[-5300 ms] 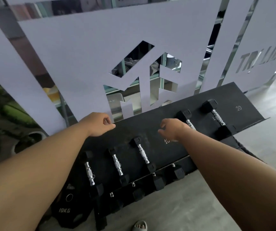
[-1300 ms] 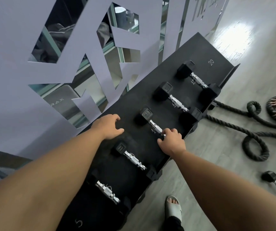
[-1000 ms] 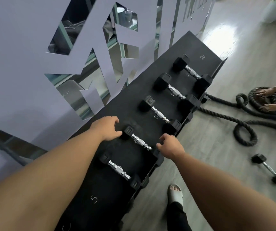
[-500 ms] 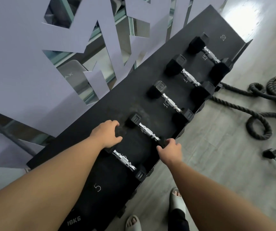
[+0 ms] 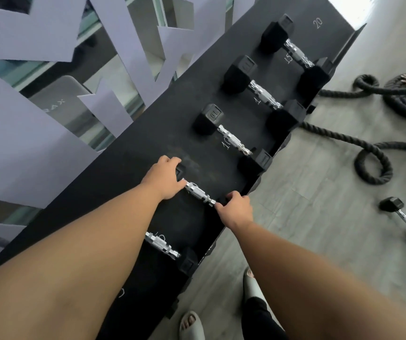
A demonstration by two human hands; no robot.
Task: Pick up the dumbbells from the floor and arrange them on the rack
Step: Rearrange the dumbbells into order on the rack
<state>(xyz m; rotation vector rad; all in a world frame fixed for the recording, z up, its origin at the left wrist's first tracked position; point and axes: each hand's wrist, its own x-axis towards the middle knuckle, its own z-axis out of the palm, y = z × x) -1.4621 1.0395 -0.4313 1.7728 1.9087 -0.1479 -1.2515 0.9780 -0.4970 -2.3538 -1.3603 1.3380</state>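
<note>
Gripping dumbbell (image 5: 198, 192) heads, left hand (image 5: 164, 179), right hand (image 5: 233, 208), on rack (image 5: 133, 155)

Gym floor. Sloped black rack (image 5: 148, 153) with chalked weight numbers, holding hex dumbbells (image 5: 232, 141) in a row; one more dumbbell (image 5: 404, 220) on the grey plank floor (image 5: 319, 241); thick battle rope (image 5: 368, 153) coiled nearby; glass wall with cut-out lettering (image 5: 13, 119).

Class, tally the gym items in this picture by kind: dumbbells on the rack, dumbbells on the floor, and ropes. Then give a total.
Dumbbells on the rack: 5
Dumbbells on the floor: 1
Ropes: 1 thick dark rope, partly out of view
Total: 7
</note>
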